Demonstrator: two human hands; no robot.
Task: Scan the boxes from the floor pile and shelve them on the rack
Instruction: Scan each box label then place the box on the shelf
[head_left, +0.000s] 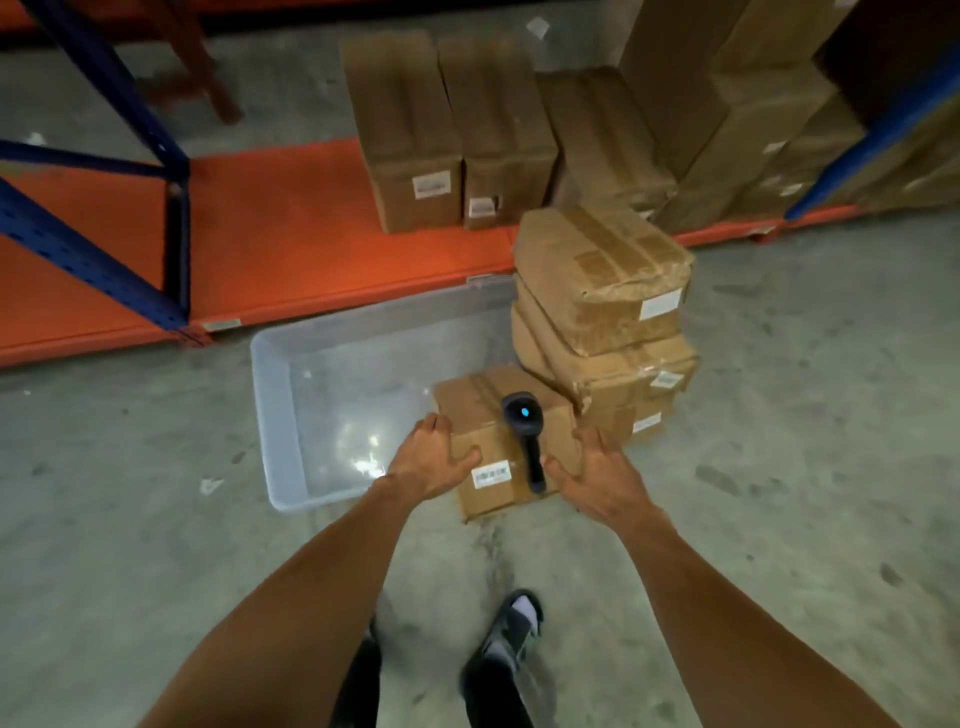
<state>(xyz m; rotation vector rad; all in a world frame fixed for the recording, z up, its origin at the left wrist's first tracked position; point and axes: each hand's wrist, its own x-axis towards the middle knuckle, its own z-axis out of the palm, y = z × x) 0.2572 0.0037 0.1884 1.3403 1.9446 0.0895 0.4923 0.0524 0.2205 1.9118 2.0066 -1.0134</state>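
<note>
Boxes are the job, and one small box (498, 441) lies on the concrete floor (779, 467) right between the two hands. The left hand (434, 457) has its fingers spread and nearly straight, fingertips on the box's upper left corner and thumb laid along its near face; it touches the carton, with no curl round it. The right hand (597, 478) is spread the same way at the box's right edge, fingers straight; contact there is hard to tell. Neither hand holds anything.

On top of the box lies a black scanner (524, 436), head away from the person with a small blue light showing, handle hanging over the near edge. A white label (491, 475) sits on the box's near face, between the thumbs.

Just beside the box on the right, a stack (602, 322) of crumpled cartons rises from the floor, each with a white label on its end. On the left, touching or nearly touching the box, stands a clear plastic tub (275, 395).

Beyond them runs the rack (130, 218), with blue posts and an orange bottom shelf, where more cartons (452, 135) stand upright in a row.
</note>
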